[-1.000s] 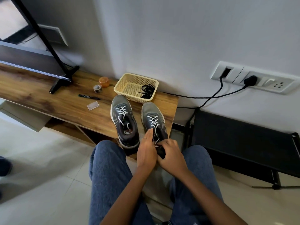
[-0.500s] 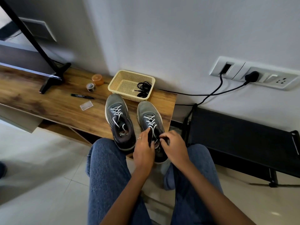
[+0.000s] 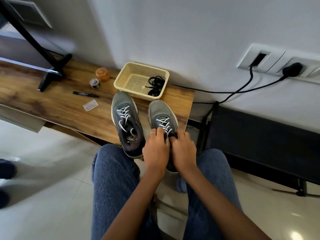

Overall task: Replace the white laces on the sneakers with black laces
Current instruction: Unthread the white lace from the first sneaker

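1. Head view: two grey sneakers sit side by side near the right end of the wooden shelf [image 3: 52,108]; the right sneaker [image 3: 161,116] is close to the shelf's edge.
2. Both hands are on the right sneaker. The left hand [image 3: 155,149] and right hand [image 3: 183,151] curl their fingers around its white lace [image 3: 164,124].
3. The left sneaker [image 3: 126,122] has bare wood beside it.
4. The black laces [image 3: 155,85] lie in the yellow basket [image 3: 124,78] by the wall.
5. The hands hide the right sneaker's heel.
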